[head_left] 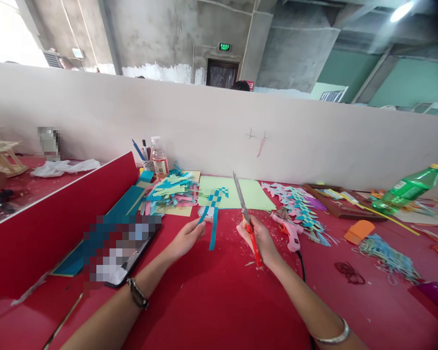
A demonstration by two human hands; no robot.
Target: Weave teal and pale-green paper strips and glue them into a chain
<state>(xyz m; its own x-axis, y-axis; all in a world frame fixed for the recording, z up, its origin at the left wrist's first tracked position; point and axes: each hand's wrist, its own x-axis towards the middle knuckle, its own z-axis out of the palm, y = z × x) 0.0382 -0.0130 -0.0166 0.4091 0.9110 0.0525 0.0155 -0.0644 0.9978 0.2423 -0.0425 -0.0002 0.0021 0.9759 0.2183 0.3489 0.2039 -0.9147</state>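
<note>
My left hand (186, 238) pinches one tail of a small woven paper piece (215, 198), made of blue and pale green strips in a checkered pattern. A second blue tail (213, 231) hangs free beside my fingers. In my right hand (264, 243) is a pair of scissors (243, 199) with red-orange handles, its blades pointing up and away from me. The blades look close together and stand apart from the woven piece. Behind the piece lies a pale green sheet of paper (251, 194). A pink glue gun (290, 232) rests just right of my right hand.
A pile of paper strips (171, 192) lies back left, near a clear bottle (159, 158). At left are a phone (131, 262) and a red divider (65, 214). Finished-looking woven pieces (299, 206), a green bottle (409, 189) and a thread bundle (389, 257) are to the right.
</note>
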